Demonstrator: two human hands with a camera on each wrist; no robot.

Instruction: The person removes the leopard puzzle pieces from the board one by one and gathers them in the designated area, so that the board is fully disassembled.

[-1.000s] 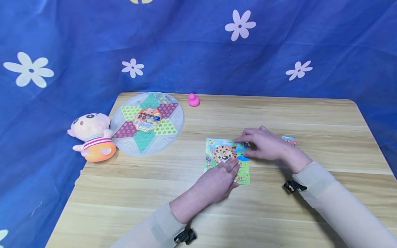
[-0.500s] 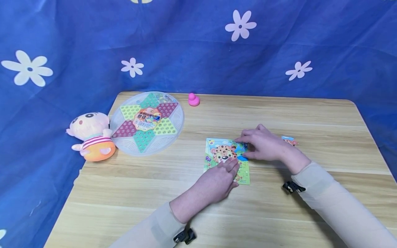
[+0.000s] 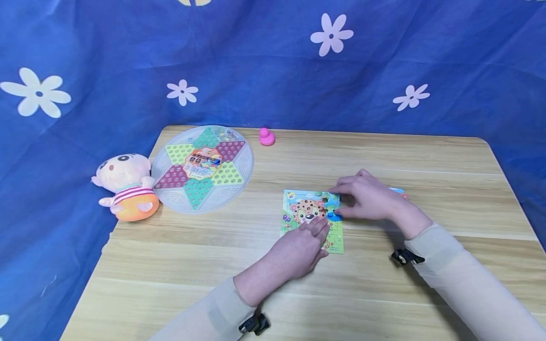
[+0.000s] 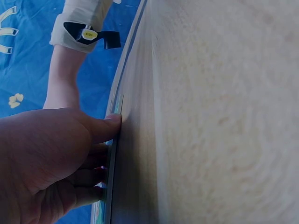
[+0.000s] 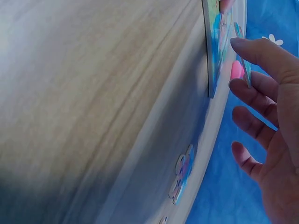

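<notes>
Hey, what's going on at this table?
A person is working on a flat, square, colourful jigsaw board with a spotted leopard. Their left hand rests on the board's near part. Their right hand pinches a thin, bluish puzzle piece, raised near the board's far right corner and not yet laid in. A loose blue-and-pink puzzle piece lies farther right on the pale wooden table.

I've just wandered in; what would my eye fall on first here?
Most likely the blue cloth with its white flowers, filling the background behind the table. Then the colourful star board and the plush toy, side by side on the left. Nearer the middle lies the leopard puzzle, with a small piece in the grip of the right hand near its upper right corner.
</notes>
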